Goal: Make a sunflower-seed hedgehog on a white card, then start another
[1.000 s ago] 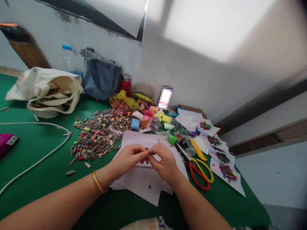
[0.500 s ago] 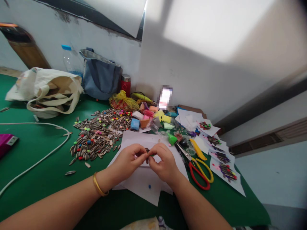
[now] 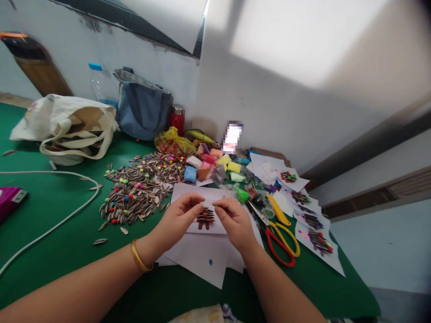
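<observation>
A small hedgehog figure (image 3: 205, 216) of brown clay and sunflower seeds, with red dots on it, lies on white paper (image 3: 188, 192) between my hands. My left hand (image 3: 180, 220) is at its left, thumb and forefinger slightly apart with nothing visible between them. On the right, my right hand (image 3: 237, 224) pinches a tiny green piece of clay (image 3: 216, 207) between thumb and forefinger, just off the figure's upper right. A small blue bit (image 3: 210, 262) sits on the lower sheet near me.
Sunflower seeds (image 3: 134, 197) mixed with coloured dots are heaped at left. Coloured clay packs (image 3: 190, 174) lie behind the paper. Red-and-yellow-handled scissors (image 3: 281, 251) and a yellow cutter (image 3: 278, 210) are at right, beside papers with similar figures (image 3: 319, 242). A white cable (image 3: 67, 220) curves at left.
My hands have moved apart from their shared pinch over the figure, uncovering it. The green piece now shows at my right fingertips.
</observation>
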{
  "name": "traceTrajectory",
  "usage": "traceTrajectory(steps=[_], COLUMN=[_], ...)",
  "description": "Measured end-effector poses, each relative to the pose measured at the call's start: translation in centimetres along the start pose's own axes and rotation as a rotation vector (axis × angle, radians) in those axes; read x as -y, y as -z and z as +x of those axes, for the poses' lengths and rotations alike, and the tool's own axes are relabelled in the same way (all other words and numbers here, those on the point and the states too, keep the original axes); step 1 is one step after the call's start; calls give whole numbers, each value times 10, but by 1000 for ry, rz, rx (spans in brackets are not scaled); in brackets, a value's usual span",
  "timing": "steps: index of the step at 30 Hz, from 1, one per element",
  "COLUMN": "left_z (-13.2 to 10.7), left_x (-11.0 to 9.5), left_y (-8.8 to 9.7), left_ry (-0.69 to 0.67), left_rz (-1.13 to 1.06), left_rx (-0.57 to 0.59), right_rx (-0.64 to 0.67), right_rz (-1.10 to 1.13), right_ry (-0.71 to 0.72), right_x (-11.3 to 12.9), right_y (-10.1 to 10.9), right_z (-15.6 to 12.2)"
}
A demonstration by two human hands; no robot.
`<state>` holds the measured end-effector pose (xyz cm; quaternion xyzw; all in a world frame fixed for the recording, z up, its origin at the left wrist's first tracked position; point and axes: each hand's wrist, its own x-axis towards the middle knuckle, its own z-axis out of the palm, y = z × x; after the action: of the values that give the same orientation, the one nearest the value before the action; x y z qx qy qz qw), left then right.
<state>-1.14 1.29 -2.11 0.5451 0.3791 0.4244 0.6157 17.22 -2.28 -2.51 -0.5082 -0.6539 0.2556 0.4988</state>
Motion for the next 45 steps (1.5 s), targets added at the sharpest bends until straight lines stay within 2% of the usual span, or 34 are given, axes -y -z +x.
traceTrajectory(steps=[6, 14, 18, 22, 26, 30, 33, 36, 40, 45], left_z=[1, 0, 1, 2, 1, 4, 7, 7, 6, 7], left_x=[6, 7, 3, -2, -7, -9, -7, -5, -5, -6], left_y=[-2, -2, 0, 1, 4, 10, 15, 17, 19, 19], left_ry=[249, 443, 513, 525, 563, 501, 436, 452, 463, 446], left_rz=[-461, -793, -935, -1058, -1081, -1120, -1154, -1158, -1152, -1166], left_rx=[51, -11, 9, 49, 52, 12, 32, 72, 108, 111], right_rx=[111, 165, 149, 163, 190, 222, 269, 306, 245, 248], right_rz=[-34, -89, -167, -194, -199, -323, -414, -462, -591, -598], right_ry=[125, 339, 321, 354, 427, 408, 406, 461, 443, 497], right_x=[14, 21, 21, 20, 17, 17, 21, 23, 25, 26], right_y=[-10, -30, -31, -32, -37, -37, -34, -33, -31, -28], right_z=[-6, -16, -17, -16, -15, -16, -19, -21, -19, -18])
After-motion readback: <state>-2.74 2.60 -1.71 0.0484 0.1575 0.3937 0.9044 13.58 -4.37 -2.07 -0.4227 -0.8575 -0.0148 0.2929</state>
